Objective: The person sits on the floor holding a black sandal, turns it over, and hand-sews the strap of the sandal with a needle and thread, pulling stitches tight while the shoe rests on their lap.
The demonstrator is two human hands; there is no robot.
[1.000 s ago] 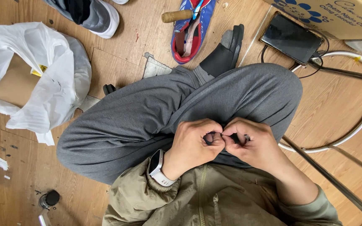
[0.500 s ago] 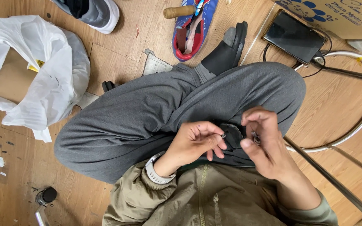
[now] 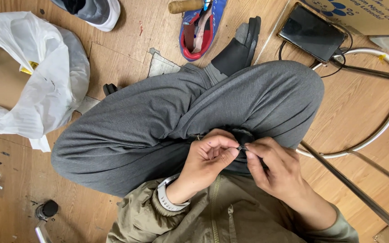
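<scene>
- Left hand (image 3: 210, 155) and right hand (image 3: 273, 168) each pinch the small black piece (image 3: 243, 137) mid-frame; a slip drops it into the grey trousers (image 3: 158, 121).

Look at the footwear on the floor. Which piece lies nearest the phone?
The black sock, toe pointing toward the phone. The blue and red shoe lies farther left, and the grey and white shoe is farthest, at the top left.
</scene>
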